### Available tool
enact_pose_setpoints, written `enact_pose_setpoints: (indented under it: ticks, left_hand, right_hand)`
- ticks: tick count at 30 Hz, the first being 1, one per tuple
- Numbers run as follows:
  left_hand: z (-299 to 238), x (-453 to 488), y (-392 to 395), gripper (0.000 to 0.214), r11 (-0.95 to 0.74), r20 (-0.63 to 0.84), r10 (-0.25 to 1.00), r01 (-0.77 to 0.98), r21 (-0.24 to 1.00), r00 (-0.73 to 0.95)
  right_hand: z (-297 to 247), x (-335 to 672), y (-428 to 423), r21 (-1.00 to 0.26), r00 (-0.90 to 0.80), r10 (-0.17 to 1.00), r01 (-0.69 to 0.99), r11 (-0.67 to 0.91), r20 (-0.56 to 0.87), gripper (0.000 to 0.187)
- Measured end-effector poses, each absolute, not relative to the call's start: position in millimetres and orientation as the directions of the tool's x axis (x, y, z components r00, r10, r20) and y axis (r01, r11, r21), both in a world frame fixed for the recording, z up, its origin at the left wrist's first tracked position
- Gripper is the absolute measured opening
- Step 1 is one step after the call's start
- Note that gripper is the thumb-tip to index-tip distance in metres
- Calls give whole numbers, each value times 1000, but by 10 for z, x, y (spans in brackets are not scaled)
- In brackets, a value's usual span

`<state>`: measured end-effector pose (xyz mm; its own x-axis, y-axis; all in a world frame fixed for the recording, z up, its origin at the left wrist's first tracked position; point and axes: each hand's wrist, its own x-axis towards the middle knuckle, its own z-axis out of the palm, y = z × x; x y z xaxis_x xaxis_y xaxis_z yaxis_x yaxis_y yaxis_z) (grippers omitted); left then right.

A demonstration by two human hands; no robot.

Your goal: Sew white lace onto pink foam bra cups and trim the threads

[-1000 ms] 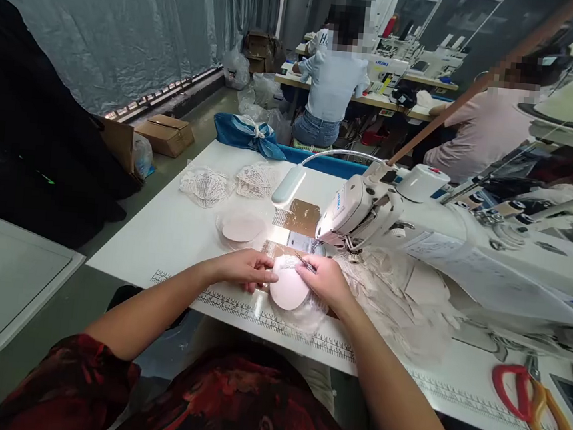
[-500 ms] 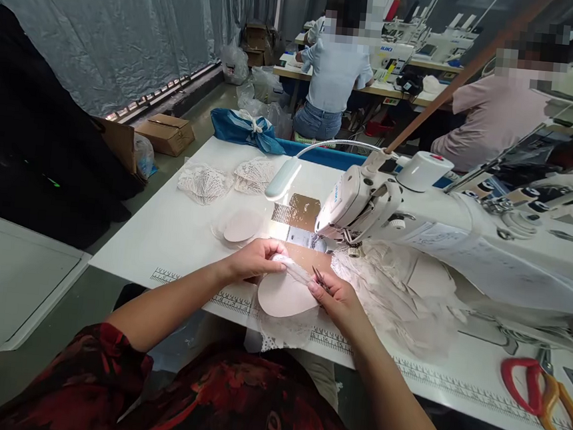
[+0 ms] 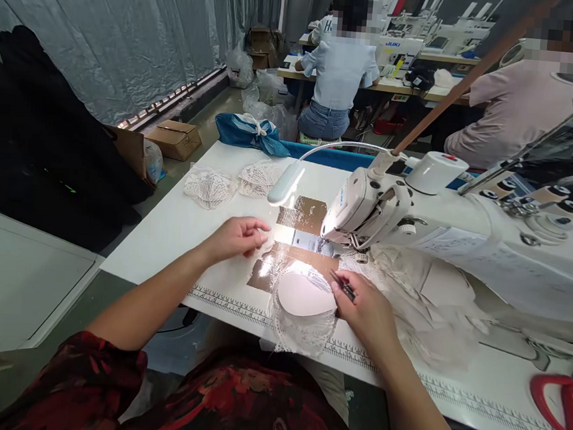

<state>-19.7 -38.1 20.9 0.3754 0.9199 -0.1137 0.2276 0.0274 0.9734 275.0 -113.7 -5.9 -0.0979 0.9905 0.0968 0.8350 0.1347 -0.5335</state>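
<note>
- Head view: my right hand [image 3: 365, 303] grips snips [image 3: 344, 287] — handy, I judge, just beside the lace-edged pad [image 3: 305, 298] on the table [image 3: 164, 238].
- My left hand [image 3: 234, 238] curls at lace [image 3: 267, 244] — grip unclear.

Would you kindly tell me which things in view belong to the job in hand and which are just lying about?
Seem to belong to the job:
pale oval pad on lace
small dark tool in the right hand
sewing machine
lamp

Probably just lying about:
red-handled scissors
cardboard box
blue cloth bundle
</note>
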Motion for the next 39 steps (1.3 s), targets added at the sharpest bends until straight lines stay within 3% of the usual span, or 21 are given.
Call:
enact_pose_setpoints:
  ticks: [3,5,8,11,13,16,20,24,29,33,39]
  left_hand:
    - [302,-249,-296,34,-98,23,978,357,929,207]
    - [337,-190,-287,30,-148,36,964,417,897,265]
    - [332,-14,-351,41,-126,-187,833,508,852,520]
    - [254,158,-431,52,-126,-323,756,611,781,569]
    - [183,237,-459,50,-62,-350,726,563,824,593]
    - [83,329,-471,44,121,-345,657,357,926,670]
    - [-41,467,-501,43,198,-229,740,120,973,632]
    - [-151,557,-557,40,162,-181,793,85,983,582]
    - [-184,559,-587,35,203,-166,751,15,979,639]
    - [-136,562,-586,35,232,-188,748,14,973,636]
    - [-136,531,-574,31,182,-145,784,1,983,603]
  right_hand:
    - [-23,2716,-1128,-519,-117,971,828,210,207,24]
    - [16,2656,-1085,-523,-155,961,813,255,227,23]
    - [51,2562,-954,-520,-153,979,830,203,137,25]
    - [20,2511,-816,-553,-199,980,820,150,-29,25]
    - [-23,2505,-772,-635,-244,968,758,150,-63,29]
    - [-73,2513,-787,-787,-296,955,593,170,-17,30]
    - [-97,2498,-838,-889,-319,947,426,165,23,29]
    - [-129,2463,-830,-881,-259,964,441,171,58,28]
    - [-192,2524,-821,-919,-165,986,382,96,35,31]
    - [-160,2632,-849,-922,-225,974,377,89,2,47]
    - [-10,2709,-871,-874,-288,957,457,165,30,45]
